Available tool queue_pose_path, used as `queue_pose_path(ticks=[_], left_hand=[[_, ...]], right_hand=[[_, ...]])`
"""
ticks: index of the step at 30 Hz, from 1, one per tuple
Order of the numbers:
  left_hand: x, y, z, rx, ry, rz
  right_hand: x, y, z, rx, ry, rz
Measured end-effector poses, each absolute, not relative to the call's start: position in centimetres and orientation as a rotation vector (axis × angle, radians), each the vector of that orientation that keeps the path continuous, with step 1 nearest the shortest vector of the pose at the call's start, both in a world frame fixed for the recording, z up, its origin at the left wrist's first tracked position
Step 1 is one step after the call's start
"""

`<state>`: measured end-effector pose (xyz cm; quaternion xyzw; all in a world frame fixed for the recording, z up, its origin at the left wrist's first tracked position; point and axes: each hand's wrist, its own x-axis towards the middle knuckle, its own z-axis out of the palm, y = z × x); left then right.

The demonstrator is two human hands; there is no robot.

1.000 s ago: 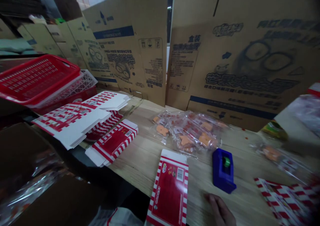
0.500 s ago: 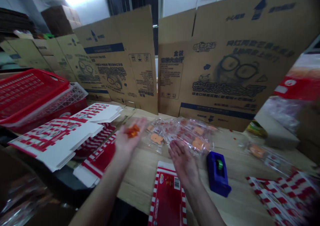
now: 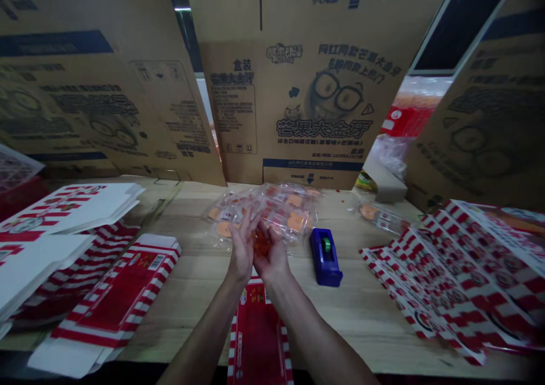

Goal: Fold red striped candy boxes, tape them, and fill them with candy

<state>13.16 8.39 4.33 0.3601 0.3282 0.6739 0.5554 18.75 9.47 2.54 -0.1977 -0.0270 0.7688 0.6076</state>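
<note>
My left hand [image 3: 242,250] is raised at the middle of the table, fingers stretched out, its inner side facing my right hand. Cupped close beside it, my right hand [image 3: 275,260] has small glossy orange-red pieces [image 3: 260,244] in its palm. Their exact kind is too blurred to tell. Just beyond the fingers lies a heap of clear plastic packets [image 3: 293,209] with orange shapes inside. Under my wrists a red box with striped edges [image 3: 259,334] lies flat on the table.
A blue tape dispenser [image 3: 326,257] stands right of my hands. Folded red-and-white cartons [image 3: 85,203] and a striped box [image 3: 123,294] lie left. Striped printed sheets [image 3: 447,277] cover the right side. Tall cardboard panels [image 3: 298,90] wall off the back.
The view has swung right. My hands have come together; the orange-red pieces, earlier in my open left palm, now show in my cupped right hand.
</note>
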Motion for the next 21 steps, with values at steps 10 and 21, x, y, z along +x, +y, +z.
queue_pose_path(ticks=[10,21], left_hand=[[13.9,8.1,5.3,0.721,0.626,1.803],[8.9,6.0,3.9,0.515,0.892,1.681]], right_hand=[[20.2,9.1,4.1,-0.486,0.118,1.827],[32.3,14.6,2.9,-0.525,-0.100,1.416]])
